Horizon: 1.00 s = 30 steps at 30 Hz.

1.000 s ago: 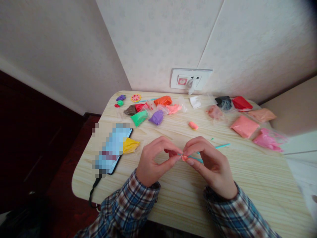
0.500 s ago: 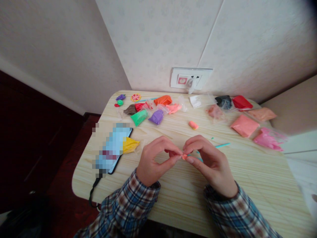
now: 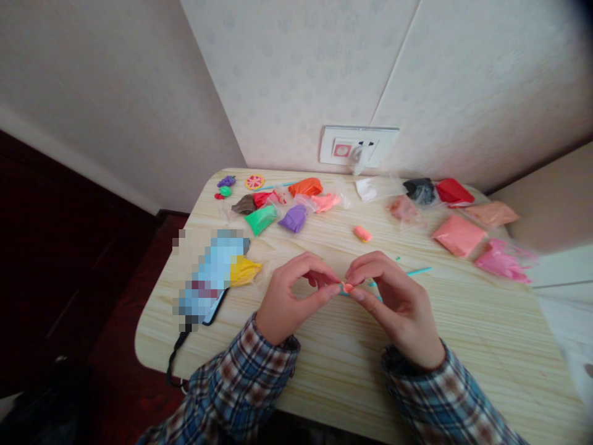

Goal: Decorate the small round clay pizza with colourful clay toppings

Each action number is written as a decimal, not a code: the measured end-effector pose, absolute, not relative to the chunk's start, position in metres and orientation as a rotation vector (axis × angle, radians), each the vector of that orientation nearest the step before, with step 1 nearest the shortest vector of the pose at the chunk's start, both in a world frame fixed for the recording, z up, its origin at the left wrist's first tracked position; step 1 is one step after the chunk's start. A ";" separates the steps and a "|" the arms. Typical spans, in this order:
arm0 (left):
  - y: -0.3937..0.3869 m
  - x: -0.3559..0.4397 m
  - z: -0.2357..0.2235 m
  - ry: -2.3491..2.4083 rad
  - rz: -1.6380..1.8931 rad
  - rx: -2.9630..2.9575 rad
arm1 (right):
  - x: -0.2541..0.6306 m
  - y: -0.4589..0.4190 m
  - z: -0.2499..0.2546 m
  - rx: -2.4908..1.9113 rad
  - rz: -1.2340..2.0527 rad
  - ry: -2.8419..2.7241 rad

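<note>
Between my fingertips is a small piece of coral-orange clay (image 3: 347, 288), shaped like a little round cup or disc. My left hand (image 3: 301, 293) pinches it from the left with thumb and forefinger. From the other side my right hand (image 3: 398, 303) pinches its right edge. Blue tools lie on the table under and behind my hands, partly hidden; the end of one blue stick (image 3: 419, 271) shows past my right hand. Farther back sits a short coral clay roll (image 3: 362, 233) with a bit of yellow along its underside.
Bags of coloured clay, such as green (image 3: 260, 220), purple (image 3: 293, 219) and coral (image 3: 458, 235), lie along the back and right. A phone (image 3: 210, 272) with a cable is at left, against a yellow clay bag (image 3: 245, 271). Small clay fruits, including purple grapes (image 3: 227, 181), occupy the back left corner.
Both hands have shifted very slightly, and the clay piece sits a touch higher and farther right, its round face showing a little more. Both pinches hold as before.
</note>
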<state>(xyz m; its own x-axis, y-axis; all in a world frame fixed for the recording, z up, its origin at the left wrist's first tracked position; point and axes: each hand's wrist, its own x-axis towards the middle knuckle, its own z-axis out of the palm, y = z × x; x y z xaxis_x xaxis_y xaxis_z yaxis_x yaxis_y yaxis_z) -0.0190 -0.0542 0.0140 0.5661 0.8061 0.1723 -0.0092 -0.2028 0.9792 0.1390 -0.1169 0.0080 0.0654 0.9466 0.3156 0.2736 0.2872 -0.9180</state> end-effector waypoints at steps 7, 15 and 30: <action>-0.054 -0.018 0.010 0.633 0.703 1.414 | 0.138 -0.117 0.008 -1.229 0.723 -1.477; -0.054 -0.018 0.010 0.665 0.719 1.413 | 0.138 -0.117 0.008 -1.239 0.710 -1.493; -0.054 -0.017 0.010 0.724 0.673 1.358 | 0.136 -0.119 0.007 -1.270 0.586 -1.577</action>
<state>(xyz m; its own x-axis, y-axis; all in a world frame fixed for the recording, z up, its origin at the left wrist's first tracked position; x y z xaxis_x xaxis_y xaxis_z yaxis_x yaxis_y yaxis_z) -0.0170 -0.0541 0.0097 0.6160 0.7847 -0.0696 -0.0120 0.0977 0.9951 0.1364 -0.1186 0.0073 0.0369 0.9202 0.3897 0.4431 0.3345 -0.8318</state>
